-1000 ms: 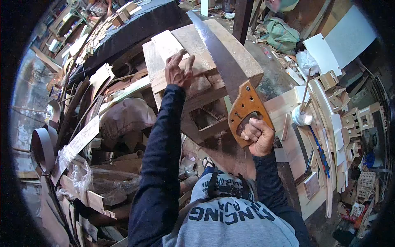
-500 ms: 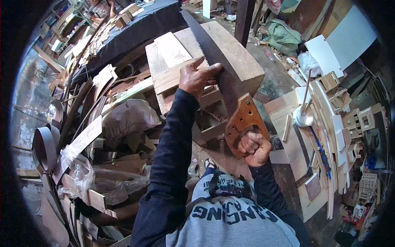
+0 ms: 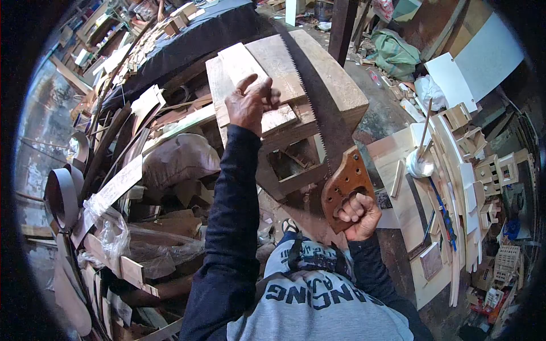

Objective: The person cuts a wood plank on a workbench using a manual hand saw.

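My right hand (image 3: 359, 217) is wrapped round the wooden handle of a handsaw (image 3: 327, 111). Its long dark blade slants up and away across a thick wooden block (image 3: 335, 77), toothed edge to the left. Left of the blade, my left hand (image 3: 249, 105) is open, its fingers loosely bent and apart, over the boards on the block. Close by its fingers lies a short wooden piece (image 3: 278, 118), whose end stops short of the blade. A paler flat board (image 3: 239, 59) rests just beyond the hand.
Scrap wood and plastic wrap (image 3: 114, 241) are heaped on the left. At right, a plywood sheet (image 3: 392, 156) carries long strips and a white container (image 3: 419, 163) with sticks. A dark cloth-covered table (image 3: 193, 42) stands at the back, a person partly visible behind it.
My left hand has come off the short wooden piece and moved left, away from the blade. The saw and my right hand have shifted right, opening a gap beside the piece.
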Action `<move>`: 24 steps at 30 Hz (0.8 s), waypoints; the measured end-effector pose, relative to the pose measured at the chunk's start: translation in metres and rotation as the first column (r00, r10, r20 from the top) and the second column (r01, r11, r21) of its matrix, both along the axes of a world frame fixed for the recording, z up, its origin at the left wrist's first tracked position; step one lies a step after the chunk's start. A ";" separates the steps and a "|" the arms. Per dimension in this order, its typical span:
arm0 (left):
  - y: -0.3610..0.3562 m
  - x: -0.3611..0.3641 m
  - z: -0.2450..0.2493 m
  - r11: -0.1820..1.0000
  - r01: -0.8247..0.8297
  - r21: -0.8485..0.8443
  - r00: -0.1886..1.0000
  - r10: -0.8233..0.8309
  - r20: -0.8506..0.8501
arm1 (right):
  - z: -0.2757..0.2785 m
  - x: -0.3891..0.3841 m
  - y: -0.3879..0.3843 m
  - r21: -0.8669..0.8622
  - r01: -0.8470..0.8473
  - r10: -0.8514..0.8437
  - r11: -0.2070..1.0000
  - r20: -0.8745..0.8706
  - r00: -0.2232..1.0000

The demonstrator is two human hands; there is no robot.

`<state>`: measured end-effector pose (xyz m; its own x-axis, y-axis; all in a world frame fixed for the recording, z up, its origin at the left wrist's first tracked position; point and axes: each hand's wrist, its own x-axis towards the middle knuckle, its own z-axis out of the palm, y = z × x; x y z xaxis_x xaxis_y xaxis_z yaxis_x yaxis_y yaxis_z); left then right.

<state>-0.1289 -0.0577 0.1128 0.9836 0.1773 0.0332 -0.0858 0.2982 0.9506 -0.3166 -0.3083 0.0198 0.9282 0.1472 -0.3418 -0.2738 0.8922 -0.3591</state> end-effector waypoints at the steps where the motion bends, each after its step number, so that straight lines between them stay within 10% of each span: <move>1: 0.003 0.000 -0.004 0.997 0.040 0.073 0.999 -0.041 0.008 | -0.007 0.002 -0.004 0.066 -0.022 0.020 0.998 0.039 0.999; 7: -0.063 -0.041 -0.031 0.726 0.530 -0.439 0.829 -0.553 0.086 | -0.033 0.003 -0.017 0.389 -0.119 0.132 0.914 -0.005 0.991; 9: -0.084 -0.055 -0.026 0.590 0.449 -0.671 0.824 -0.565 0.054 | -0.049 0.001 -0.009 0.704 -0.255 0.213 0.663 0.150 0.966; 12: -0.100 -0.051 -0.053 0.434 0.545 -0.717 0.779 -0.578 0.242 | -0.072 0.005 0.002 0.714 -0.482 0.227 0.508 0.429 0.874; 24: -0.097 -0.055 -0.048 0.534 0.483 -0.694 0.850 -0.477 0.224 | -0.047 -0.010 0.009 0.698 -0.362 0.263 0.618 0.250 0.932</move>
<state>-0.1841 -0.1544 0.0643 0.9285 -0.3513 0.1204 0.2718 0.8638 0.4241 -0.3269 -0.2994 -0.0272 0.8017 0.5883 0.1053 -0.5882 0.7455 0.3134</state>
